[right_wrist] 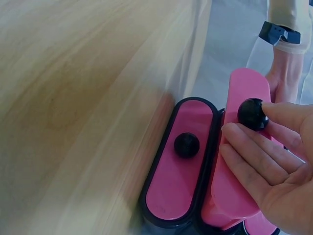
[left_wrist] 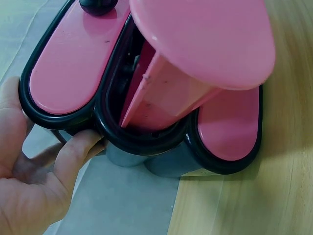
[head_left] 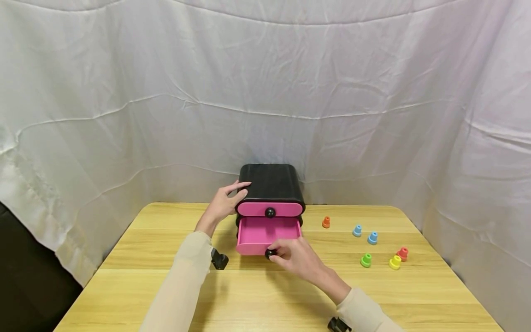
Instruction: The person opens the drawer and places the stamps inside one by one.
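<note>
A black drawer cabinet (head_left: 269, 182) with pink drawers stands at the table's far middle. Its top drawer (head_left: 269, 210) is closed. The middle drawer (head_left: 265, 233) is pulled out toward me and looks empty inside. My right hand (head_left: 277, 254) pinches that drawer's black knob (right_wrist: 252, 113) between thumb and fingers. My left hand (head_left: 238, 191) holds the cabinet's upper left corner, fingers on top and thumb against the black rim (left_wrist: 63, 128). In the left wrist view the pulled-out drawer (left_wrist: 205, 44) juts over a closed bottom drawer (left_wrist: 230, 122).
Several small coloured pegs lie on the wooden table (head_left: 166, 286) to the right of the cabinet: orange (head_left: 326, 222), two blue (head_left: 357, 230), green (head_left: 366, 260), yellow (head_left: 395, 262), red (head_left: 402, 253). A white cloth (head_left: 265, 92) hangs behind and at both sides.
</note>
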